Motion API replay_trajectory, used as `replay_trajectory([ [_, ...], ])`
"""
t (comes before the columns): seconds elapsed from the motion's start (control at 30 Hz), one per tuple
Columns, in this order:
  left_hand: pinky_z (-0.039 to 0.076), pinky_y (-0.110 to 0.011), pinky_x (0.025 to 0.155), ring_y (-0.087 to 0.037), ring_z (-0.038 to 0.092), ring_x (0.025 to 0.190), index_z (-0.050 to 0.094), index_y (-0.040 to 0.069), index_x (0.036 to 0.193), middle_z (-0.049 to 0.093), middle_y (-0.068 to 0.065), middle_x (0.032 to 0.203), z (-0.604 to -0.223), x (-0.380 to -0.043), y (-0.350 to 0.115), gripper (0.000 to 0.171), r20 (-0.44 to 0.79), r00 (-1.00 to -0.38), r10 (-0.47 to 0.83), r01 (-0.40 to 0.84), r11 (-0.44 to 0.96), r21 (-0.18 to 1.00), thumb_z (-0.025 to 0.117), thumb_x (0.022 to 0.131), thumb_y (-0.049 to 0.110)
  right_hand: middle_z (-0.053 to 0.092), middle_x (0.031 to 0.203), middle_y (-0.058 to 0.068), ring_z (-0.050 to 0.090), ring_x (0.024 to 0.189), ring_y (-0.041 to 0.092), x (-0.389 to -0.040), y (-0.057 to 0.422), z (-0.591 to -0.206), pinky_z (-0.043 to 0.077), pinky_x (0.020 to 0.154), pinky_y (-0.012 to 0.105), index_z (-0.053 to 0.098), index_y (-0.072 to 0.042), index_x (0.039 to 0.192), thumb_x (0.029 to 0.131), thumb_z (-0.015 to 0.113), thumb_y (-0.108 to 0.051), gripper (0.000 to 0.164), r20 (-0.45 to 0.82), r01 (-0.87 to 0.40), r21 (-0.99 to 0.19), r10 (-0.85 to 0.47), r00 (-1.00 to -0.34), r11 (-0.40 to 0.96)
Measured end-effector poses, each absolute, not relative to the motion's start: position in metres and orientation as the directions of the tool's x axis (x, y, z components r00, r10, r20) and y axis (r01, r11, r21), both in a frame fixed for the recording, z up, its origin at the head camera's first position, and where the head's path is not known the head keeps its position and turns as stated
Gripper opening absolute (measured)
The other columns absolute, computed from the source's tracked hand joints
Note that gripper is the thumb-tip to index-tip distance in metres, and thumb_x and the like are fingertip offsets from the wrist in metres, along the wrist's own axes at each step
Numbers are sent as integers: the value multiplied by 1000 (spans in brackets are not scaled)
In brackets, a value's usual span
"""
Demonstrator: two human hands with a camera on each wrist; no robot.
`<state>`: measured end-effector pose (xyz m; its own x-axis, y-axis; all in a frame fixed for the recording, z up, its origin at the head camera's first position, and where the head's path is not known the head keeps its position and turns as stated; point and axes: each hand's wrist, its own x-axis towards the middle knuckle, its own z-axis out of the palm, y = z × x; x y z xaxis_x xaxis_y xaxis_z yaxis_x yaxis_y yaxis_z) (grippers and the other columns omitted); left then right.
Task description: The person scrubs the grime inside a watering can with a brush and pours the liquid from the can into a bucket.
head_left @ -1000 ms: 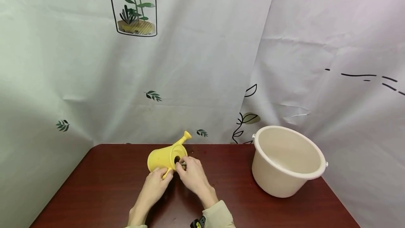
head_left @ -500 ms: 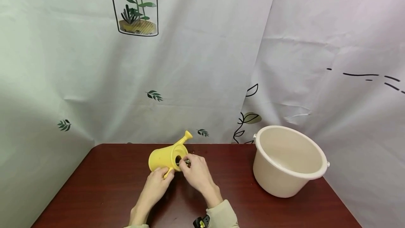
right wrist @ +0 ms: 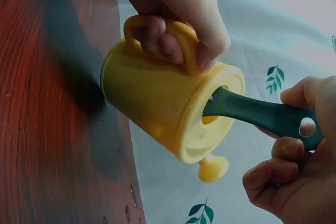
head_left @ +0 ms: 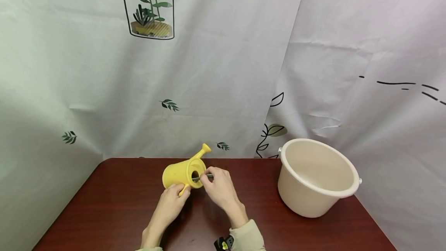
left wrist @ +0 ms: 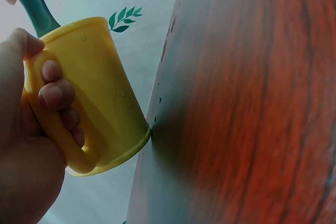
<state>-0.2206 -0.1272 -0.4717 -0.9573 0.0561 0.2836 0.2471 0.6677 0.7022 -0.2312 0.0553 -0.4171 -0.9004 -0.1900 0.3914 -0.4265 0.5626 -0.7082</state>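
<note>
A yellow toy watering can (head_left: 175, 173) is held tilted over the table, its round opening facing right and its spout pointing up and back. My left hand (head_left: 170, 203) grips it by the loop handle, fingers curled through. From the opening sticks a dark green tool handle (right wrist: 262, 114) with a hole at its end. My right hand (head_left: 222, 191) pinches this handle near the holed end, thumb on one side and fingers on the other. The tool's other end is hidden inside the can, so I cannot tell its kind.
To the right on the dark red-brown table (head_left: 104, 212) stands a large cream bucket (head_left: 310, 200). A pale curtain (head_left: 223, 69) with printed plants hangs right behind the table's back edge. Small drops (right wrist: 134, 196) dot the table near that edge.
My right hand has shifted a little to the right and away from the can's opening, and more of the green handle shows outside. The left hand and the can stay nearly in place.
</note>
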Motion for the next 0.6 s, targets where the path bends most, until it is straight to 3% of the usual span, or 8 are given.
replay_trajectory([
  [0.6,34,-29,60,-13,39,62,40,17,62,38,1,66,-473,-222,-124,39,294,-954,66,258,683,683,61,95,21,53,69,-11,48,61,5,-239,45,-441,43,56,23,67,-18,81,95,58,-21,17,378,-441,-703,-231,-896,558],
])
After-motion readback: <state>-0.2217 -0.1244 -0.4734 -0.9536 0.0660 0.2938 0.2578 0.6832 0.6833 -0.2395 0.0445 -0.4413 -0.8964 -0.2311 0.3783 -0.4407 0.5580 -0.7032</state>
